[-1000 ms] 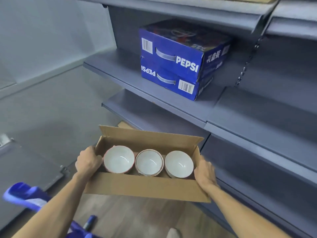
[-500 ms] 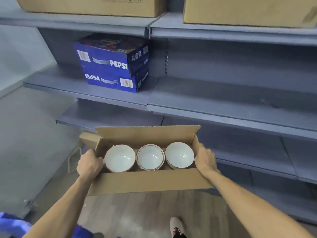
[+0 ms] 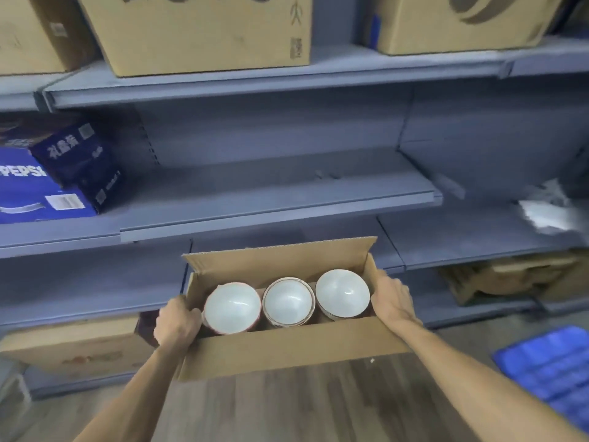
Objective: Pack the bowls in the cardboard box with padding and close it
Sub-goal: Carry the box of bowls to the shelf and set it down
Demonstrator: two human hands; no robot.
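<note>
Bowls [image 3: 288,301] sit three abreast inside the cardboard box [image 3: 287,349], flaps up; my left hand [image 3: 177,320] and right hand [image 3: 392,298] clasp its ends, carrying it level before the shelf [image 3: 280,199].

"PEPSI" reads on the blue carton [image 3: 38,189] at left.

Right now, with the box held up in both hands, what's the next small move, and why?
Probably set the cardboard box down on the grey shelf ahead. The left hand and right hand each grip an end, so neither is free. Three bowls sit in a row with no padding visible, and the flaps stand open.
</note>
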